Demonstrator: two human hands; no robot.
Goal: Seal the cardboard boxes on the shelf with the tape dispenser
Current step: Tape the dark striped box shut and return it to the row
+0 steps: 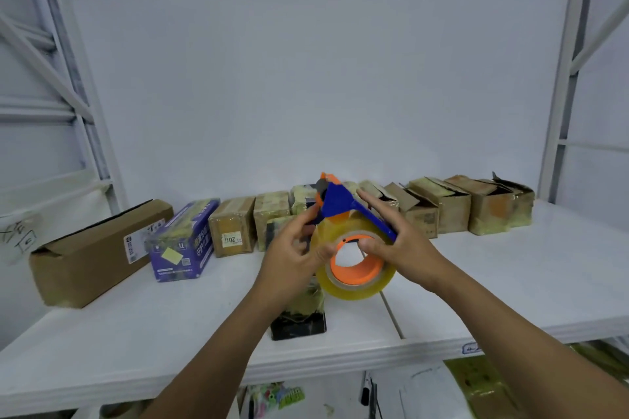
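One long shelf (476, 282) is carrying everything: a row of cardboard boxes (432, 211) is standing beyond the left grip (289, 248) and right grip (401, 248), and a dark box (299, 323) is lying just beneath them. By my judgement, the tape end is being freed; next it is needing pulling down onto that box. The right grip is curling round the tape dispenser (340, 207), thumb inside the tape roll (357, 286); the left grip is pinching the roll's edge.
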